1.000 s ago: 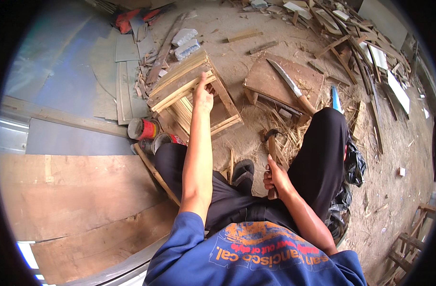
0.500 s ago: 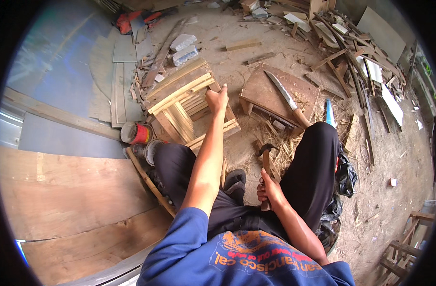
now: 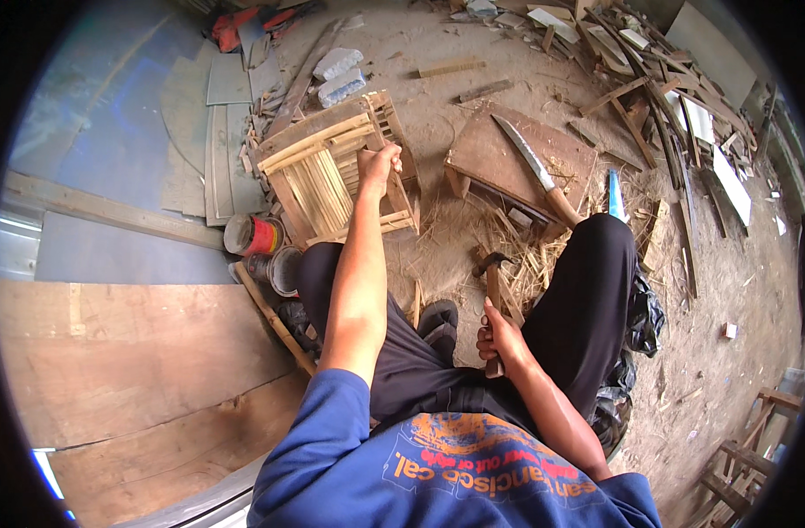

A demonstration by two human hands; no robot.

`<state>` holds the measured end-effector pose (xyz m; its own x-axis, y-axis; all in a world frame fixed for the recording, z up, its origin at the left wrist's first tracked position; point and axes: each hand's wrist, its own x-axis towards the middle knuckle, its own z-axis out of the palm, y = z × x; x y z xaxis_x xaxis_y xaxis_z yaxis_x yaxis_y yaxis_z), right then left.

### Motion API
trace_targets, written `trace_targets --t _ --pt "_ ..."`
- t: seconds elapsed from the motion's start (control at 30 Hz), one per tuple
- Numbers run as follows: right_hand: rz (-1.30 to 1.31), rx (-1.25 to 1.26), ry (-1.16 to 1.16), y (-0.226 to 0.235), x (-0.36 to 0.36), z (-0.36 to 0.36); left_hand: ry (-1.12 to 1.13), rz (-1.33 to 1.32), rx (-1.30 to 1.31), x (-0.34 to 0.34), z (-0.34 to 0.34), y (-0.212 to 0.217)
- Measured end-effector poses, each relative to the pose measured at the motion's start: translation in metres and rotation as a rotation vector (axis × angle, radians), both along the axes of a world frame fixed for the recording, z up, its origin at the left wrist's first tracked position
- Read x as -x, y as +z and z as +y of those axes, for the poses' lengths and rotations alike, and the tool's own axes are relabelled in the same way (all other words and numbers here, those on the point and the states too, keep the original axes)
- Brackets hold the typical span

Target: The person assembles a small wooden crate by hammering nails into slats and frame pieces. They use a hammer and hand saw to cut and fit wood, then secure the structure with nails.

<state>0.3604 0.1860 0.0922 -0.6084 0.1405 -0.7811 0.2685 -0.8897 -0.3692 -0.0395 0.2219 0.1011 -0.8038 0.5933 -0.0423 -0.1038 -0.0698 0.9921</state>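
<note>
My left hand (image 3: 381, 167) is closed around a bar of a slatted wooden crate (image 3: 319, 189), out in front of my left knee. The crate is tilted, and its row of pale slats faces me. In my right hand (image 3: 501, 338) is a claw hammer (image 3: 493, 280), gripped low on its wooden handle between my thighs, head pointing away from me. Ahead of my right knee stands a low wooden bench (image 3: 517, 158). On it lies a long knife (image 3: 527, 158) with a wooden handle.
Two paint cans (image 3: 253, 236) sit left of my left knee. Beside the bench are a blue saw blade (image 3: 615, 195) and wood shavings (image 3: 530, 273). Scrap wood (image 3: 649, 97) is heaped at the far right. Plywood sheets (image 3: 139, 352) lie at left, white blocks (image 3: 341, 85) beyond the crate.
The crate has turned and tilted in my left hand, shifting slightly left, so more of its slats show. My right hand keeps the hammer in nearly the same place.
</note>
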Motion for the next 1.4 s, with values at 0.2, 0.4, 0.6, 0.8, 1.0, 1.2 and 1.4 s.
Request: trace_targets --t 0.2,0.4,0.6,0.8,1.0,1.2,1.4 --pt "-0.011 -0.043 0.0 0.005 0.001 -0.004 0.064 -0.01 0.098 0.012 0.0 0.003" --pt "0.026 0.003 -0.003 0.007 -0.003 0.0 0.114 0.154 0.312 0.016 0.01 0.007" --pt "0.002 0.003 -0.001 0.009 0.002 -0.001 0.121 0.165 0.368 0.012 0.009 -0.008" --pt "0.013 0.033 0.02 0.003 0.002 0.001 0.123 0.126 0.374 0.028 0.017 -0.011" --pt "0.017 0.035 0.013 0.001 0.002 0.003 0.177 0.251 0.453 0.032 0.026 -0.01" --pt "0.028 0.026 0.018 0.004 0.0 0.004 0.257 0.416 0.589 0.026 0.032 -0.002" --pt "0.045 0.041 0.003 0.007 -0.002 0.004 0.254 0.454 0.646 0.019 0.026 -0.003"
